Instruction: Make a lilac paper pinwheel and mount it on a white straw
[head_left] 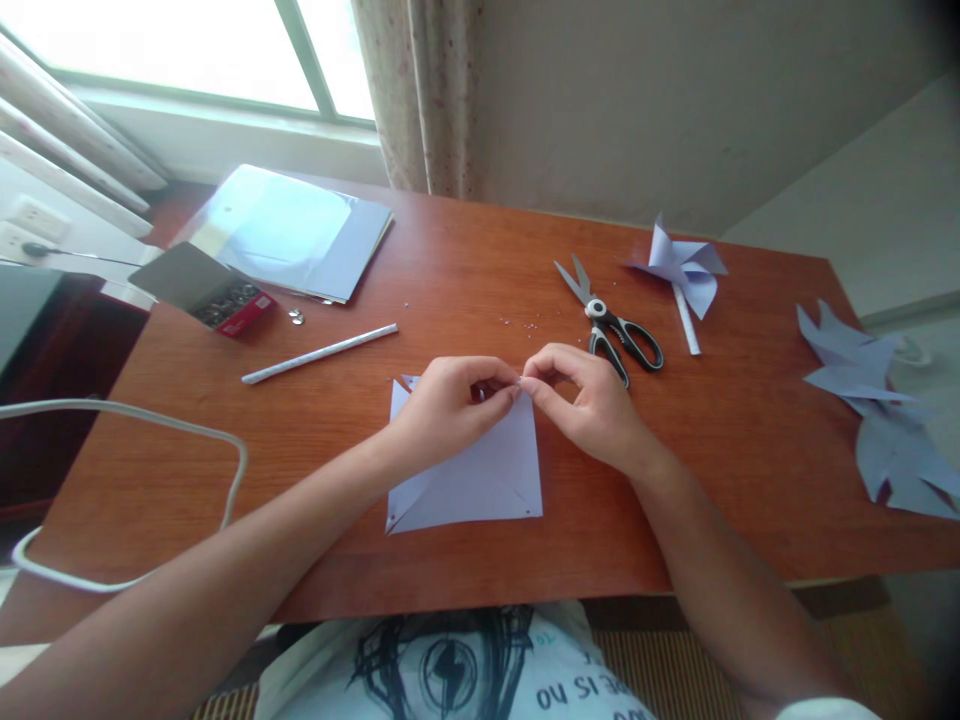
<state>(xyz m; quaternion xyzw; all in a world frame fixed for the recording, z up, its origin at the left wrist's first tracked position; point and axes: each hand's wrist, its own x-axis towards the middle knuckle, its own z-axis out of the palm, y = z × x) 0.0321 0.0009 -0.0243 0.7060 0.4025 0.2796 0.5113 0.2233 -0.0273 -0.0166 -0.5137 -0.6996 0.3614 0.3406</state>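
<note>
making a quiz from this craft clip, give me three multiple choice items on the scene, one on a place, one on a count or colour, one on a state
1. Where do the black-handled metal scissors lie on the brown wooden table?
A. beyond the right hand
B. on the stack of paper sheets
C. inside the small box

2. What colour is the cut square paper sheet under the hands?
A. red
B. pale lilac-blue
C. green

3. What state is the small red cardboard box of metal pins in?
A. taped shut
C. crushed flat
B. open, lid up

Answers: 1 A, the scissors rest just past the right hand. 2 B, the sheet beneath the left hand is pale lilac-blue. 3 B, the lid stands raised and the metal pieces show inside.
</note>
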